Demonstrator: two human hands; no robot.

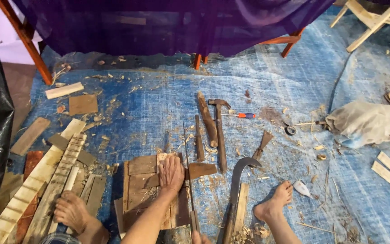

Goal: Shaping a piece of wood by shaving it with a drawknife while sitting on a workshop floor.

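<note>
Thin saw [188,180] — worn brown plank [141,183] under left hand [171,174]

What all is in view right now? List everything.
blue woven tarp: one, blue, covering the floor
purple cloth: one, hanging at top
flat brown wooden panel: one, lower centre
thin hand saw: one, grey, right of panel
hammer with wooden handle: one, brown, centre
curved dark sickle blade: one, right of saw
orange-handled screwdriver: one, beside hammer
long pale wooden slats: several, lower left
white crumpled cloth: one, right
bare feet: two, bottom
left hand: flat on panel
right hand: bottom edge, grip on saw handle
</note>
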